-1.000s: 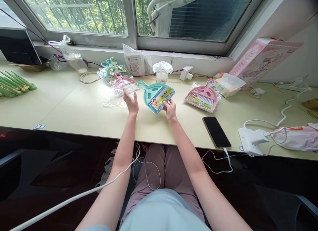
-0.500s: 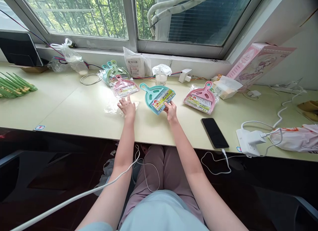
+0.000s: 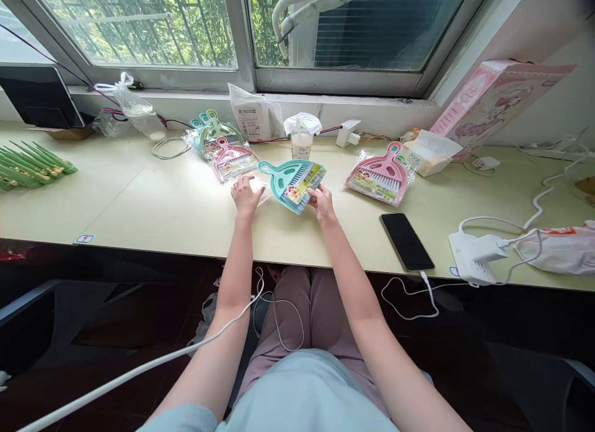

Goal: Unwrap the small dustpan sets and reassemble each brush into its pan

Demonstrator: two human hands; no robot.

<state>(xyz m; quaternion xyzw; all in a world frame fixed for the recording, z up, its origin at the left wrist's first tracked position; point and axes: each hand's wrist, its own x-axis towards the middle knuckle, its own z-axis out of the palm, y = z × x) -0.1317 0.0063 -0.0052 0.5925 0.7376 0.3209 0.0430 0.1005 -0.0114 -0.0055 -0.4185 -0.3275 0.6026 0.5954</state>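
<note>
My right hand (image 3: 321,202) is closed on the lower right edge of a turquoise dustpan-and-brush set (image 3: 292,183). The set is tilted, its handle toward the upper left and a yellow printed label across its bristles. To its left, my left hand (image 3: 246,195) grips a clear plastic bag (image 3: 263,189), which shows between thumb and fingers; part of it is hidden by the hand. Just beyond that hand lies a pink dustpan set (image 3: 233,161) in clear wrapping, with green and turquoise sets (image 3: 214,129) behind it. Another wrapped pink dustpan set (image 3: 380,176) rests on the right.
A phone (image 3: 406,241) on a cable and a white power strip (image 3: 471,258) lie near the front edge. A cup (image 3: 301,144) stands by the window, a tissue pack (image 3: 432,153) and pink box (image 3: 506,106) at back right. Green stalks (image 3: 35,164) lie far left.
My left hand has moved right, toward the turquoise set, bringing the clear plastic bag off the table's left part. My right hand still holds the dustpan set. The view has shifted slightly.
</note>
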